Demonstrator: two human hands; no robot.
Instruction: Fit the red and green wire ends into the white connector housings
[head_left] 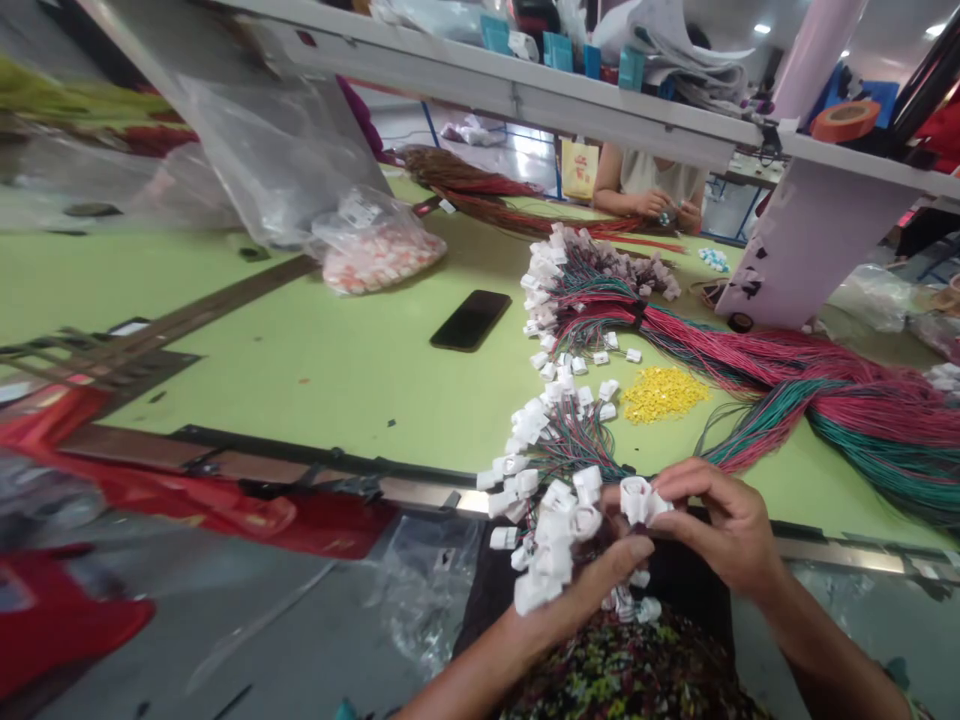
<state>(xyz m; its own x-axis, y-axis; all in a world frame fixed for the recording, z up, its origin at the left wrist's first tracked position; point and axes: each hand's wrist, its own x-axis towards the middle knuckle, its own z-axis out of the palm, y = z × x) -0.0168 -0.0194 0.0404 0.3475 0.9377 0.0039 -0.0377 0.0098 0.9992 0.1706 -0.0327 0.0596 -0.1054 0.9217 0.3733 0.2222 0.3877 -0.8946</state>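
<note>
Closed grip of left hand [600, 590] on bunched white connectors [544, 555]; fingertip pinch of right hand [720, 525] on one connector [636, 500]. Risk: snagged harness wires [825, 400], tension pulling leads loose.

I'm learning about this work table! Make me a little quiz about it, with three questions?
1. True or false: the right hand is holding a white plastic connector.
2. Pick one: the phone on the green table is A) black, B) yellow, C) white.
3. Fill the gap: the long bundled wires are red and ____.

Key: 1 true; 2 A; 3 green.
</note>
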